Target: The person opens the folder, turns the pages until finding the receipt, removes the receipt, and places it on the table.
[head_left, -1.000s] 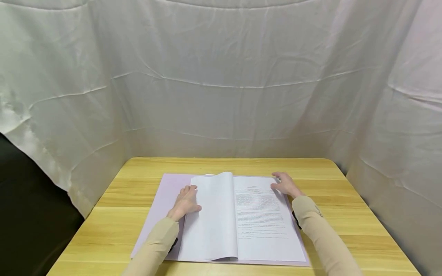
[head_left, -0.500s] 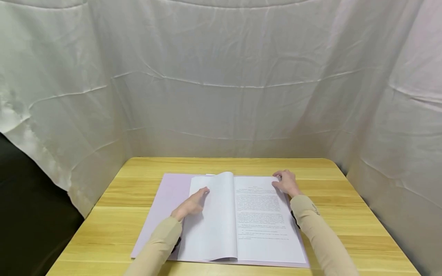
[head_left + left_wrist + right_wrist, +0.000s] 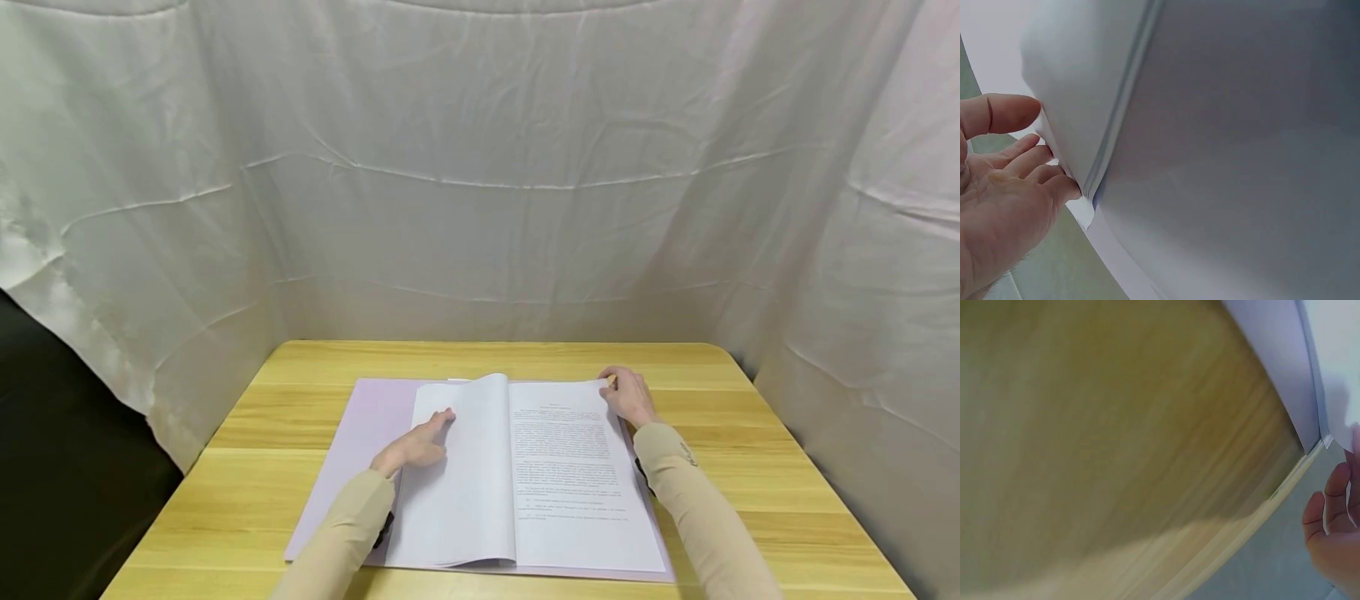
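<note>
A stack of white sheets lies spread open like a booklet on a pale purple folder [image 3: 375, 417]. The turned-over pages [image 3: 472, 483] on the left look blank and bulge near the middle. The right-hand page [image 3: 562, 533] carries printed text. My left hand [image 3: 420, 443] rests on the turned pages with its fingers extended towards the middle. In the left wrist view, thumb and fingertips meet the bulging sheets [image 3: 1079, 94]. My right hand [image 3: 630, 396] pinches the top right corner of the printed page between thumb and fingers. That corner [image 3: 1341, 412] shows at the fingertips in the right wrist view.
The folder lies near the front edge of a light wooden table [image 3: 750, 467]. A pale grey curtain [image 3: 480, 250] hangs behind the table and along both sides. Something black [image 3: 67, 467] shows at the lower left.
My left hand has slid right onto the turned pages, its fingers stretching out. At the top right corner, my right hand has closed on the printed page and slightly lifted its corner.
</note>
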`<state>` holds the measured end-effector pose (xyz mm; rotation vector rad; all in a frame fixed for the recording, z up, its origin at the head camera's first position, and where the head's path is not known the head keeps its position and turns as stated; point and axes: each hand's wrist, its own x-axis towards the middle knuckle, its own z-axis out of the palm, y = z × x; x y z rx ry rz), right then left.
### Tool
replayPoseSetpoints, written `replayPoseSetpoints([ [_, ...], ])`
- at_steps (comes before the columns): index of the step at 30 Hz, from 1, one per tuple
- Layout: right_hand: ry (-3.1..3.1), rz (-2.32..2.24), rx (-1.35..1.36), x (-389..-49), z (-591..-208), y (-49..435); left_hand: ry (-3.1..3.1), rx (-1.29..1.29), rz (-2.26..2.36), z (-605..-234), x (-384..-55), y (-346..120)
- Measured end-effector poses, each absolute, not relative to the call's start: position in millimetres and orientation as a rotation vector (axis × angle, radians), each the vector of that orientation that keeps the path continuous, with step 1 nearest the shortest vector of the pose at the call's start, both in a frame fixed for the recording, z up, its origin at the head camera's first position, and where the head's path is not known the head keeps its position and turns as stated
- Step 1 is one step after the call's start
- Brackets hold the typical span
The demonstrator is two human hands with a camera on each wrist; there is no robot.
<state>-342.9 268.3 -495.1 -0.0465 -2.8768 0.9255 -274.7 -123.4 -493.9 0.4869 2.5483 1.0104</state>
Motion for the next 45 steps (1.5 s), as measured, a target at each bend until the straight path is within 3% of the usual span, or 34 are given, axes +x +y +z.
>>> replayPoseSetpoints([
  [21,-2.856,0.684,0.083,-339,-497,269,2.548,0.494,1.001,-490,-274,-123],
  [36,-2.864,0.831,-0.048,-338,-496,269,2.547,0.483,1.007,-492,-273,-123],
  [45,-2.83,1.083,0.009,-331,-492,268,2.552,0.497,0.998,-490,-275,-122],
])
